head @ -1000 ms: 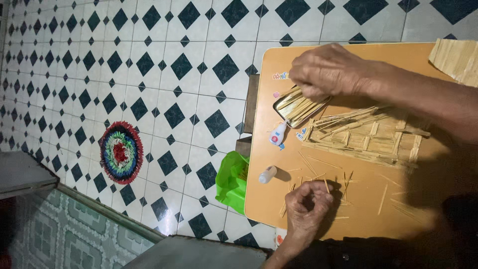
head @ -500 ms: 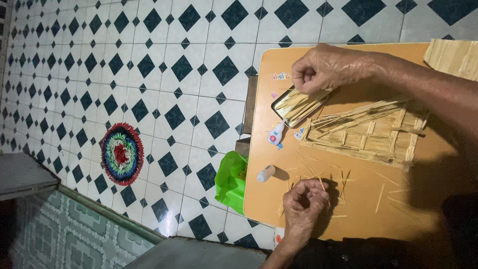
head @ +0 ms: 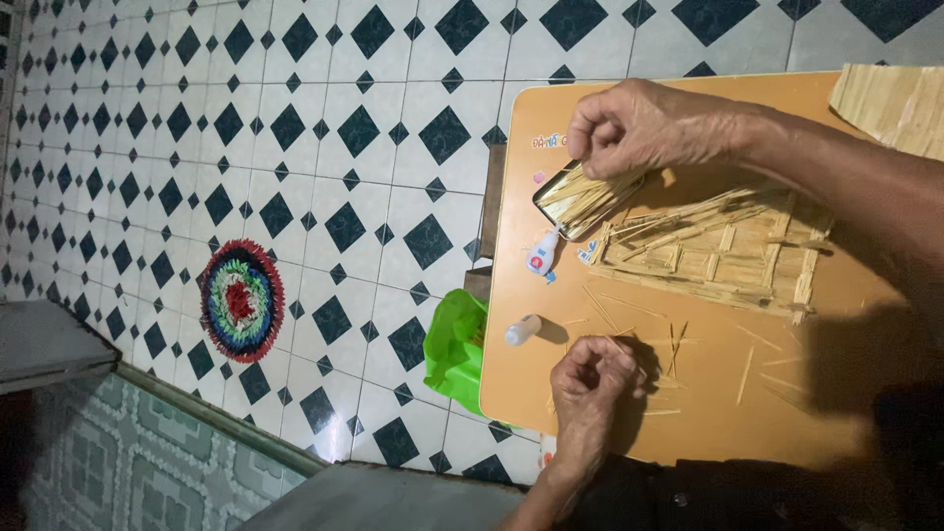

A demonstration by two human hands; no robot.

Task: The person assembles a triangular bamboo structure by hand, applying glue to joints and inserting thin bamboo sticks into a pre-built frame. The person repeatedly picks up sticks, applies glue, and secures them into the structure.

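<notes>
A person works at a small orange worktop (head: 688,413) that stands on a floor (head: 324,128) of white tiles with dark diamonds.

The right hand (head: 644,128) is at about 12 o'clock on the worktop. Its fingers are bent and pinched on thin straw sticks (head: 580,197) that lie in a small flat tin (head: 551,192). The tin sits just under this hand, near the worktop's 10 o'clock edge.

The left hand (head: 590,383) is at about 6 o'clock. It is curled shut like a loose fist, and I cannot tell if it holds a stick.

Between the hands, a bit toward 3 o'clock, lies a flat frame made of straw (head: 718,251). Loose sticks (head: 678,339) are spread on the worktop near the left hand.

A little white bottle (head: 523,329) lies at 9 o'clock from the left hand. A small glue tube (head: 542,258) lies just below the tin.

A green plastic thing (head: 454,344) sits on the floor beside the worktop at 9 o'clock. A round, many-coloured mat (head: 241,300) lies well apart, farther toward 9 o'clock. A woven straw piece (head: 895,103) rests at the 2 o'clock corner.
</notes>
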